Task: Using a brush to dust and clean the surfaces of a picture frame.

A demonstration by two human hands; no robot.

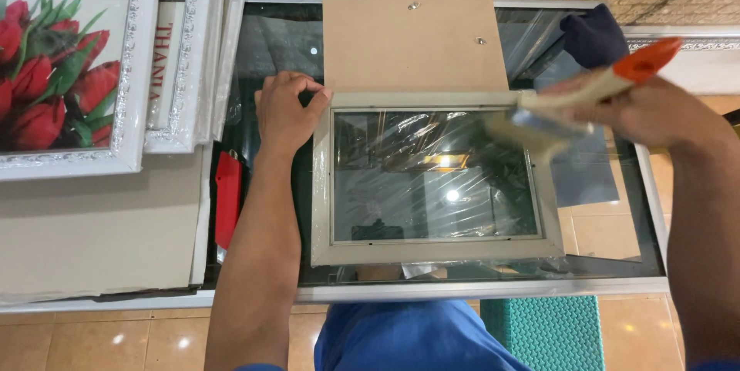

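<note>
Nearest the person: a picture frame lies flat on the glass-topped bench, its glazing wrapped in clear film.
Left hand: the left hand rests at the frame's upper-left corner, fingers curled and pinching that corner.
Right hand: the right hand is clenched around a paintbrush with a pale handle and orange tip; the bristles sit blurred over the frame's upper-right corner.
Beside the left forearm: a red utility knife lies on the bench.
Beyond the frame: a brown backing board lies touching the frame's top edge.
Far left: stacked white frames and a tulip print.
Far right: a dark blue cloth.
</note>
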